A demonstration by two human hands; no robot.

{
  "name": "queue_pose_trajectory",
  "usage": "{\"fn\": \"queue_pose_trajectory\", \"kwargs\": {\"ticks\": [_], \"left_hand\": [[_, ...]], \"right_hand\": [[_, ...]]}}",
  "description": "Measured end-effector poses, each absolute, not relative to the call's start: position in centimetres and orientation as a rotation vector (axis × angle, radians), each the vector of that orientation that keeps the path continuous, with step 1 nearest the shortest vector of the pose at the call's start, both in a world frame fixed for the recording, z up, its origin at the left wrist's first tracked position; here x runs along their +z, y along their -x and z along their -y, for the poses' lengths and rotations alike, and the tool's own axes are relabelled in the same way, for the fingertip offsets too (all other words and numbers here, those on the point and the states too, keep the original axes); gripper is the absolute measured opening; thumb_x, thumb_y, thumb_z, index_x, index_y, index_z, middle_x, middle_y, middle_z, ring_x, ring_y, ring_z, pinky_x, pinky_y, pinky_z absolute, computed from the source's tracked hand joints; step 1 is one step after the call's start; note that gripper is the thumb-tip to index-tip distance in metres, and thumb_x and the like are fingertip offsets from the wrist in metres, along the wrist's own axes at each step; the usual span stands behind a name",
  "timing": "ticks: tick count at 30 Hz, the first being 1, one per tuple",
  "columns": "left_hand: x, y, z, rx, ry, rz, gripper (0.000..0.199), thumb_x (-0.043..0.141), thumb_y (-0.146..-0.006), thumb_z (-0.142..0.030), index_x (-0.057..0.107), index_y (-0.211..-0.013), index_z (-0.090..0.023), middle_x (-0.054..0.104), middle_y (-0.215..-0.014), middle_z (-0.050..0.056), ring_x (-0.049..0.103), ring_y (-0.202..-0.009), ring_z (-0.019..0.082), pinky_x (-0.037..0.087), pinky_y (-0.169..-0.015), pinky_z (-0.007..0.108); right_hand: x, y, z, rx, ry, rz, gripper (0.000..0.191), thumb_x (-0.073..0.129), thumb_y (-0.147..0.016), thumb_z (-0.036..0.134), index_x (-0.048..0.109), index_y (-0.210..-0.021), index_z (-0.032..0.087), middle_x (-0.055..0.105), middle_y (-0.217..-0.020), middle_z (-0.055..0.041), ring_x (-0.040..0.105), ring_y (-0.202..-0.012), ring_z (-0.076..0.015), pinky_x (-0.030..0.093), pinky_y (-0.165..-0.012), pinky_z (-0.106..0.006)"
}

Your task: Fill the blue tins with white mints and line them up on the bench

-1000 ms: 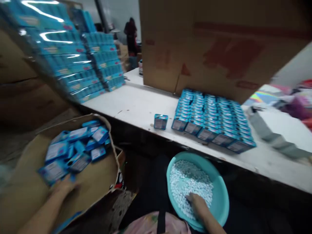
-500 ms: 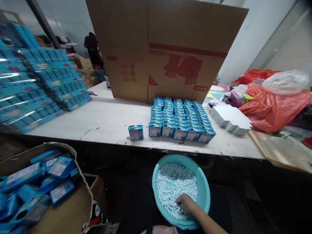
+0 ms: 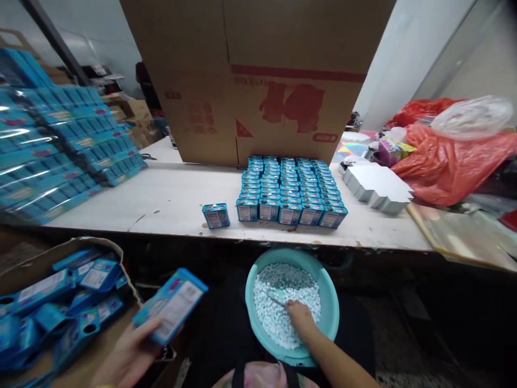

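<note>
— As the right arm [image 3: 335, 350] stretches out low over the lap, what's that right hand [image 3: 301, 318] doing?

— Fingers curled down, pinching a thin metal scoop [image 3: 277, 299], and it's buried among the white pellets [image 3: 274, 318] in one teal basin [image 3: 329, 302]. That basin sits just below the front edge of the workbench [image 3: 169, 199].

— And the left hand [image 3: 129, 355]?

— Closed around one blue tin [image 3: 172, 304], gripping its lower end. The tin is tilted, label up, and lifted clear of the carton, below the workbench and well left of the basin.

— Count the rest for me!

— On top of the workbench, a block of tins [image 3: 290, 213], five across the front row, with the rows behind too tightly packed to count. One lone tin [image 3: 216, 215] stands just left of that block, not touching it. Under the workbench on the left, a cardboard flap [image 3: 109, 248] carries at least eight loose tins [image 3: 92, 277], some of them partly hidden.

— What's behind all that?

— One big upright carton [image 3: 258, 81] stands on the workbench's far side, right behind the block. Two shrink-wrapped stacks [image 3: 68, 145] of blue boxes sit at its left end. Off its right end there's one folded white card [image 3: 377, 186], two red plastic bags [image 3: 448, 167] and one clear plastic bag [image 3: 472, 117].
</note>
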State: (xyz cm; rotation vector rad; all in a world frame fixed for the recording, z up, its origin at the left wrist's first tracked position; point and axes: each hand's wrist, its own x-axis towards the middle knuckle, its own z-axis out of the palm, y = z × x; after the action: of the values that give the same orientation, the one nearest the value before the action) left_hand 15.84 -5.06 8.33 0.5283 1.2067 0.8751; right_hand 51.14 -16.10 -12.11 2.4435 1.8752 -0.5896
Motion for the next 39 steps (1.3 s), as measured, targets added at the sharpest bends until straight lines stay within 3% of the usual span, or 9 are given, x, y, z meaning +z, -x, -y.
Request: {"fn": "queue_pose_trajectory", "kwargs": {"ticks": [7, 12, 18, 22, 29, 33, 36, 39], "left_hand": [[3.7, -26.8, 5.6, 0.598, -0.472, -0.867, 0.047, 0.061, -0.069, -0.016, 0.047, -0.113, -0.018, 0.063, -0.099, 0.01, 0.06, -0.09, 0.025, 0.049, -0.075, 0.041], [1.5, -29.0, 5.2, 0.479, -0.396, -0.739, 0.04, 0.057, -0.074, -0.027, 0.047, -0.111, -0.019, 0.062, -0.101, 0.009, 0.059, -0.091, 0.024, 0.049, -0.072, 0.039], [-0.6, -30.8, 4.4, 0.477, -0.579, -0.822, 0.044, 0.064, -0.067, -0.028, 0.046, -0.107, -0.022, 0.059, -0.104, 0.008, 0.059, -0.091, 0.023, 0.049, -0.072, 0.039], [-1.4, -32.1, 4.2, 0.503, -0.94, -0.966, 0.057, 0.072, -0.056, -0.025, 0.044, -0.105, -0.018, 0.059, -0.101, 0.009, 0.059, -0.087, 0.022, 0.048, -0.071, 0.036], [-1.5, -35.3, 4.3, 0.522, -1.916, -1.156, 0.043, 0.067, -0.055, -0.034, 0.052, -0.092, -0.017, 0.058, -0.079, 0.0, 0.056, -0.072, 0.016, 0.044, -0.069, 0.028], [-2.1, -37.2, 5.2, 0.487, -2.23, -1.057, 0.036, 0.063, -0.06, -0.028, 0.052, -0.094, -0.019, 0.059, -0.084, 0.002, 0.054, -0.08, 0.018, 0.042, -0.073, 0.029], [-2.8, -38.1, 5.7, 0.489, -2.35, -0.967, 0.035, 0.062, -0.062, -0.023, 0.053, -0.095, -0.019, 0.058, -0.092, 0.004, 0.051, -0.089, 0.02, 0.039, -0.08, 0.032], [-3.5, -38.5, 6.1, 0.439, -2.387, -0.904, 0.035, 0.062, -0.062, -0.02, 0.053, -0.096, -0.019, 0.057, -0.094, 0.006, 0.049, -0.091, 0.022, 0.037, -0.082, 0.035]], "right_hand": [[-12.2, -51.4, 17.4, -1.252, -2.319, -1.991, 0.035, 0.043, -0.064, 0.01, 0.067, -0.086, 0.023, 0.067, -0.083, -0.0008, 0.057, -0.085, -0.0185, 0.04, -0.072, -0.025], [-11.5, -53.7, 18.2, -1.571, -2.338, -1.935, 0.033, 0.038, -0.057, 0.006, 0.066, -0.069, 0.017, 0.062, -0.064, 0.0024, 0.057, -0.069, -0.013, 0.041, -0.063, -0.02], [-7.1, -57.0, 19.2, -1.897, -2.519, -1.703, 0.032, 0.034, -0.056, 0.009, 0.06, -0.074, 0.014, 0.052, -0.054, 0.0025, 0.047, -0.045, -0.0073, 0.039, -0.046, -0.017], [-3.2, -58.9, 19.0, -2.189, -2.641, -1.523, 0.024, 0.041, -0.056, 0.013, 0.06, -0.071, 0.013, 0.05, -0.052, 0.0026, 0.043, -0.044, -0.0059, 0.04, -0.044, -0.017], [2.0, -59.9, 18.7, -2.176, -2.7, -1.553, 0.022, 0.05, -0.06, 0.021, 0.064, -0.076, 0.013, 0.051, -0.056, 0.002, 0.041, -0.044, -0.0045, 0.039, -0.044, -0.018], [3.0, -59.2, 17.9, -2.133, -2.585, -1.617, 0.027, 0.049, -0.063, 0.019, 0.066, -0.083, 0.014, 0.052, -0.055, 0.0019, 0.041, -0.044, -0.0051, 0.039, -0.044, -0.019], [3.5, -58.6, 16.9, -1.835, -2.544, -1.694, 0.031, 0.047, -0.064, 0.015, 0.066, -0.088, 0.016, 0.057, -0.059, 0.0002, 0.046, -0.047, -0.0068, 0.039, -0.046, -0.019], [4.7, -58.0, 15.9, -1.316, -2.435, -1.866, 0.031, 0.045, -0.065, 0.011, 0.068, -0.085, 0.02, 0.063, -0.065, -0.0016, 0.053, -0.058, -0.0104, 0.04, -0.054, -0.02]]}}
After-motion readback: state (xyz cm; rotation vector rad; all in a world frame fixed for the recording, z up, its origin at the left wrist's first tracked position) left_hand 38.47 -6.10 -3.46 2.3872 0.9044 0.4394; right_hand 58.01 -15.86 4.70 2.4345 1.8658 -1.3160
